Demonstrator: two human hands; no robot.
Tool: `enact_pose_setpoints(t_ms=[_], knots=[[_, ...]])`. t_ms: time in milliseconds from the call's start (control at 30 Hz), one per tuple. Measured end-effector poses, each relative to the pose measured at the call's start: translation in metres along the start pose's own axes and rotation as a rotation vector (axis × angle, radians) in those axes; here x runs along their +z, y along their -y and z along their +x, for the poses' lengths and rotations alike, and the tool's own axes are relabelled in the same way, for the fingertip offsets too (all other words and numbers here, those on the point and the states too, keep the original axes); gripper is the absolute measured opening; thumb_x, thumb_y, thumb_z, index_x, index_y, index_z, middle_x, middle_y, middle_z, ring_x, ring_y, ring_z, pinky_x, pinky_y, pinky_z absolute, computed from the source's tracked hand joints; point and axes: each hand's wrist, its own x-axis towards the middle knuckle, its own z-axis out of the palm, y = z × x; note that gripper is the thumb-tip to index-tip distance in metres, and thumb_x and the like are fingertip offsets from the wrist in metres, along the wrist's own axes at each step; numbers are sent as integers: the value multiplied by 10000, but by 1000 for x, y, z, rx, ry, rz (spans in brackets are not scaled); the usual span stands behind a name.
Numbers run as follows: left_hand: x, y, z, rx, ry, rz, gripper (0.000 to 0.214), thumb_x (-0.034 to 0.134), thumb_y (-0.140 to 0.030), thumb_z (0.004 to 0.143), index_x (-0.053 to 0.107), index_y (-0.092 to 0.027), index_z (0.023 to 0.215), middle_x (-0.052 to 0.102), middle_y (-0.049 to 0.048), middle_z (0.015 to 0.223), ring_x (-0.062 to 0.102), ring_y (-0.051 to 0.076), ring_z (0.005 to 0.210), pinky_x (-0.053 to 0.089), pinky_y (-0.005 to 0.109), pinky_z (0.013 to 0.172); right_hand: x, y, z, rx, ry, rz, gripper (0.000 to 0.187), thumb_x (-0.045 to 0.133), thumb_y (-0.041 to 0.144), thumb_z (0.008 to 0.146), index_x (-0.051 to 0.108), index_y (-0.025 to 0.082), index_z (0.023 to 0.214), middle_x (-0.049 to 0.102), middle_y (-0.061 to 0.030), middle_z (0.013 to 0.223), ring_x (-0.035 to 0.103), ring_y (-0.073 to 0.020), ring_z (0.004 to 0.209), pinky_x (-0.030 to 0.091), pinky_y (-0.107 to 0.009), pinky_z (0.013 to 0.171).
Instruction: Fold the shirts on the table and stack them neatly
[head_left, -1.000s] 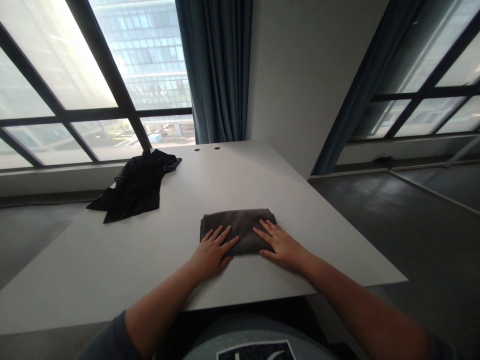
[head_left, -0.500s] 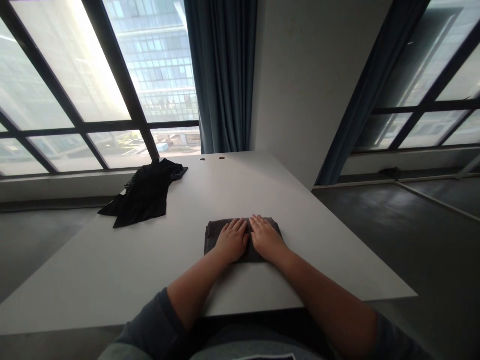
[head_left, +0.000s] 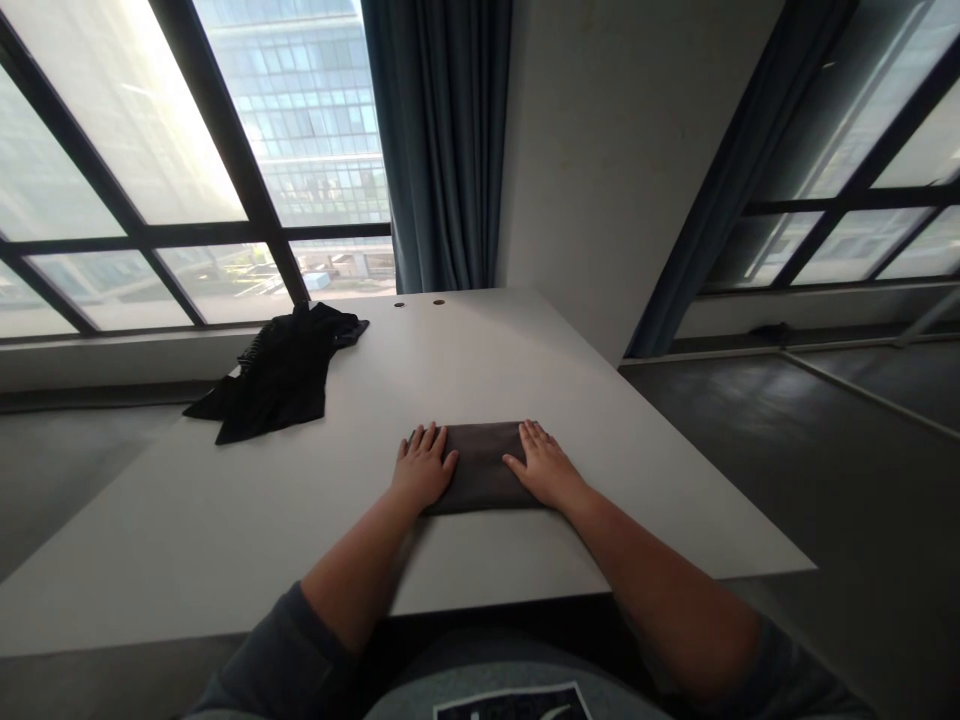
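A dark grey-brown piece of cloth (head_left: 484, 468), folded into a flat rectangle, lies on the white table close to its front edge. My left hand (head_left: 424, 470) rests flat on the cloth's left end, fingers stretched out and thumb apart. On the right end lies my right hand (head_left: 546, 466), also open with its palm down and fingers pointing away from me. Between the two hands the cloth's surface looks smooth. Its two ends are partly hidden under my hands, and I cannot tell what kind of garment it is.
Black clothing (head_left: 289, 375) lies crumpled at the table's left edge, part of it hanging over. Two small round holes or discs sit near the far edge of the white table (head_left: 495, 350). A blue curtain (head_left: 442, 150), a pillar (head_left: 600, 180) and windows stand beyond.
My hands have slid apart from the middle of the folded cloth to its left and right ends. The view has shifted slightly; the black clothing still lies in its place.
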Motion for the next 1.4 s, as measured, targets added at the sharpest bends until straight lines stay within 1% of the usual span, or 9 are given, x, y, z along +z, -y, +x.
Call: enact_pose_setpoints(t_ms=[200, 400, 533, 667, 867, 1000, 1133, 1300, 1400], knots=[[1, 30, 1, -87, 61, -140, 689, 410, -483, 1034, 346, -127, 1620, 249, 190, 1720, 233, 380, 1592, 222, 564, 1273, 3, -13, 0, 114, 6, 42, 887, 412, 593, 1011, 266, -20, 1635, 172, -271, 1712, 209, -371, 1596, 202, -517, 1287], [4, 39, 9, -68, -87, -230, 692, 466, -478, 1008, 397, -91, 1577, 408, 210, 1645, 377, 315, 1538, 276, 439, 1277, 7, -17, 3, 202, -37, 65, 857, 439, 622, 1002, 303, 76, 1650, 316, -269, 1668, 269, -409, 1568, 207, -575, 1260], [3, 43, 13, -166, -130, -217, 625, 454, -457, 1022, 442, -105, 1539, 521, 225, 1550, 452, 345, 1480, 294, 515, 1252, 10, -23, 5, 117, -111, 101, 712, 471, 542, 1000, 428, 157, 1598, 471, -224, 1584, 383, -402, 1504, 262, -601, 1228], [-1, 42, 12, -155, -165, -297, 595, 535, -398, 989, 473, -111, 1507, 558, 213, 1496, 506, 320, 1428, 351, 467, 1231, 9, -28, 6, 25, -204, 218, 584, 535, 442, 973, 530, 197, 1503, 608, -166, 1410, 556, -315, 1343, 396, -494, 1181], [-12, 36, 9, -108, -267, -487, 581, 629, -293, 923, 493, -175, 1475, 599, 151, 1424, 592, 264, 1316, 447, 430, 1164, 3, -35, 7, -65, -312, 461, 484, 593, 362, 899, 611, 220, 1361, 626, -121, 1342, 580, -269, 1301, 430, -446, 1175], [-15, 39, 12, -274, -224, -642, 639, 695, -341, 904, 474, -205, 1488, 662, 132, 1353, 696, 232, 1121, 552, 384, 995, -4, -38, 9, -100, -363, 611, 452, 598, 323, 851, 637, 234, 1292, 653, -102, 1325, 598, -270, 1274, 434, -466, 1165], [-15, 45, 14, -372, -99, -689, 600, 671, -448, 935, 510, -197, 1456, 733, 138, 1231, 734, 245, 1016, 577, 362, 878, -6, -42, 11, -36, -331, 726, 507, 635, 337, 819, 622, 225, 1314, 676, -100, 1318, 642, -266, 1204, 492, -455, 1097], [-17, 41, 10, -248, -183, -491, 588, 604, -421, 968, 464, -214, 1501, 742, 105, 1083, 722, 280, 1018, 545, 418, 932, -5, -45, 12, 28, -301, 895, 604, 701, 374, 803, 588, 245, 1383, 654, -110, 1372, 629, -281, 1255, 512, -462, 1075], [-19, 35, 6, -187, -207, -528, 577, 556, -383, 985, 419, -226, 1524, 725, 88, 1086, 715, 266, 1003, 541, 412, 932, -10, -44, 8, 67, -147, 1050, 649, 687, 407, 835, 541, 233, 1443, 691, -126, 1317, 690, -275, 1144, 574, -457, 976]])
